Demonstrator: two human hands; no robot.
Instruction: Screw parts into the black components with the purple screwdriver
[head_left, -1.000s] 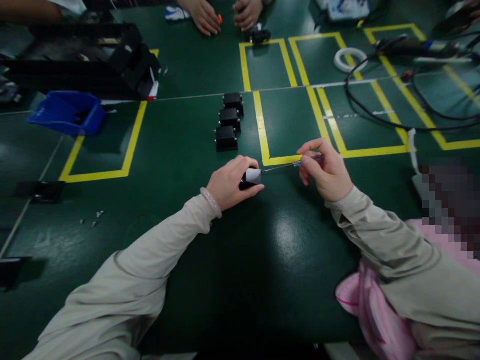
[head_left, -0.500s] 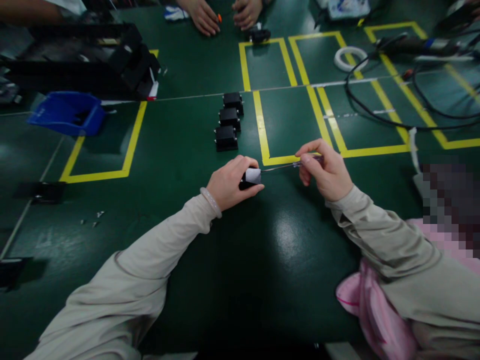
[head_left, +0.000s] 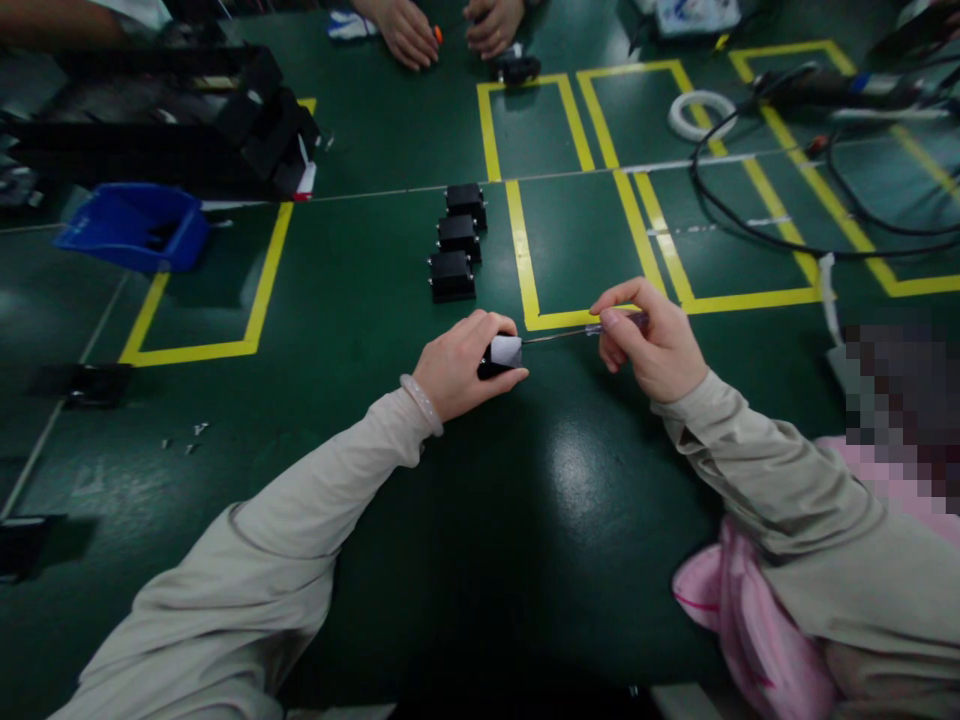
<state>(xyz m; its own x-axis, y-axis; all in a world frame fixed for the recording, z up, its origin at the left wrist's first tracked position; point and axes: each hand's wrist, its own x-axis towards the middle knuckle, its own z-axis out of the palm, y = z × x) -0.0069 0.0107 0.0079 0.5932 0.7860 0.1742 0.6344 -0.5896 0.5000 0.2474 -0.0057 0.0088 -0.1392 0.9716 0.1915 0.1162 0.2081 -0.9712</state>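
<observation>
The black box [head_left: 504,354] sits on the green table [head_left: 480,520], gripped in the left hand [head_left: 461,365], thumb and fingers curled around its sides. The right hand [head_left: 649,340] pinches a screwdriver [head_left: 596,329] between nearly closed fingers, its tip at the box's right end. Just beyond stand three black blocks [head_left: 454,240] in a row; farther left, a blue bin [head_left: 135,225].

Dim, cool light; a soft glare patch lies on the table [head_left: 480,560] just below the grip, a fainter one far to its left, the near edge sinking into shadow; things beyond the grip blur, the outer edges stretch, and coarse pixels mask a patch to its right
</observation>
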